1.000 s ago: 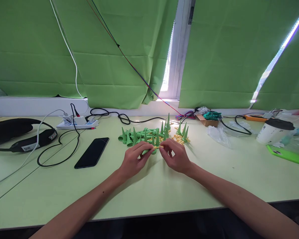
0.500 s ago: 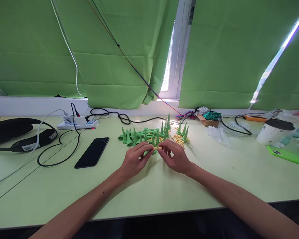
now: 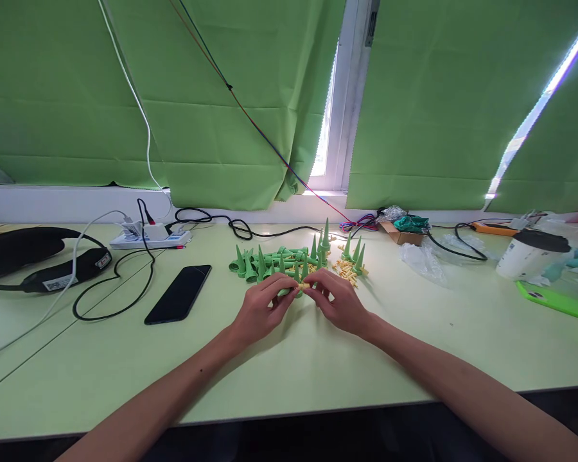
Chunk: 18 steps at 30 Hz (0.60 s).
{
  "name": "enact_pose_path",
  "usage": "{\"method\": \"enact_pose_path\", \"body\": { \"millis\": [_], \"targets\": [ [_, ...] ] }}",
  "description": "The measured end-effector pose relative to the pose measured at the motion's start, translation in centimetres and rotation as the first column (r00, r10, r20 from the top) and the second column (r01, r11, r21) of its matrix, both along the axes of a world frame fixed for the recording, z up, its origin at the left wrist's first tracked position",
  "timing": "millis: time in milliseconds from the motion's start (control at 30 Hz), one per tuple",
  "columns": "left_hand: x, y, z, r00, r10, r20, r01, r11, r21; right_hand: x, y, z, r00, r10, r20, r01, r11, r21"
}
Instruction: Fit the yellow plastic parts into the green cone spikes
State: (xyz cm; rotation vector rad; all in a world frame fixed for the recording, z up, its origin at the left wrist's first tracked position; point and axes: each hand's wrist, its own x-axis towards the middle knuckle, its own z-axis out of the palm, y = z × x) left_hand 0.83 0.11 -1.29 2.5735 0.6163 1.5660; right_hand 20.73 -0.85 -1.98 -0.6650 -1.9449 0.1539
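Note:
Both hands meet at the middle of the table, just in front of a heap of small parts. Between the fingertips is a small yellow plastic piece, pinched by my left hand on one side and my right hand on the other. Its exact shape is too small to make out. Behind the hands lie green cone-shaped plastic pieces, some upright with pointed tips and others on their sides. Small yellow pieces are scattered among and to the right of them.
A black phone lies left of my hands. Farther left are a power strip, cables and a black headset. To the right are a small cardboard box, a plastic bag, a lidded cup and a green phone.
The hands stay almost in place. The yellow piece between the fingertips shows slightly more now, with the right fingertips shifted a little. The heap of parts looks the same.

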Motion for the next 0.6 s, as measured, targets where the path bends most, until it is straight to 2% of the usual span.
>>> {"method": "enact_pose_path", "body": {
  "millis": [200, 600],
  "targets": [
    [0.16, -0.07, -0.06, 1.0, 0.013, 0.003, -0.013, 0.999, -0.042, 0.04, 0.11, 0.03, 1.0, 0.023, 0.001, -0.023, 1.0, -0.017],
    [-0.03, -0.23, -0.08, 0.997, -0.036, -0.069, 0.028, 0.994, -0.107, 0.15, 0.43, -0.39, 0.999, 0.021, 0.027, -0.02, 0.998, -0.058]
  ]
}}
